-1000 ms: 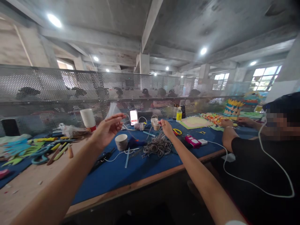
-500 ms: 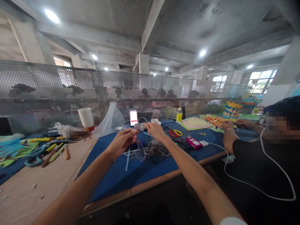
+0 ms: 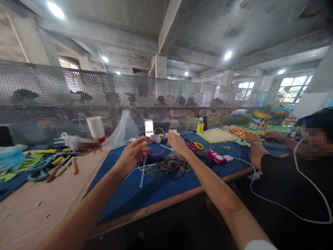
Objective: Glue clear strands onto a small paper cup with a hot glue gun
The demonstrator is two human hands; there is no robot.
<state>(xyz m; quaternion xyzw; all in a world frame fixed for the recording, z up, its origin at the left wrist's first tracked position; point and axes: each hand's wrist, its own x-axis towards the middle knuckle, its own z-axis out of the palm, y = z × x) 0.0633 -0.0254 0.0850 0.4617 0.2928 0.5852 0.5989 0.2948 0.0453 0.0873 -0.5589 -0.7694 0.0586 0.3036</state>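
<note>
1. The left hand (image 3: 134, 154) is held above the blue cloth (image 3: 122, 205), fingers spread and partly curled; whether anything is gripped between its fingertips cannot be told.
2. The right hand (image 3: 177, 143) is held at nearly the same height, thumb and forefinger brought close together; whether a pinch is closed on anything cannot be told.
3. A thin strand (image 3: 159, 153) is seen in the gap between the hands, curved beneath them; its ends cannot be made out.
4. A loose tangle of grey cord (image 3: 175, 165) is heaped on the cloth below the right hand.
5. A small grey cylinder (image 3: 155, 139) is seen lying on its side between and behind the hands, with a lit phone (image 3: 149, 129) propped upright beyond it.
6. A pale blue strip (image 3: 142, 173) is laid on the cloth in front of the tangle, to its left.
7. Red-and-yellow scissors (image 3: 196, 146) and a magenta box (image 3: 215, 157) are placed to the right of the tangle.
8. A stack of white cups (image 3: 95, 127) is stood at far left, near a crumpled plastic bag (image 3: 74, 141).
9. At right, both hands of a co-worker (image 3: 275, 173) are held near multicoloured pieces (image 3: 234, 131).
</note>
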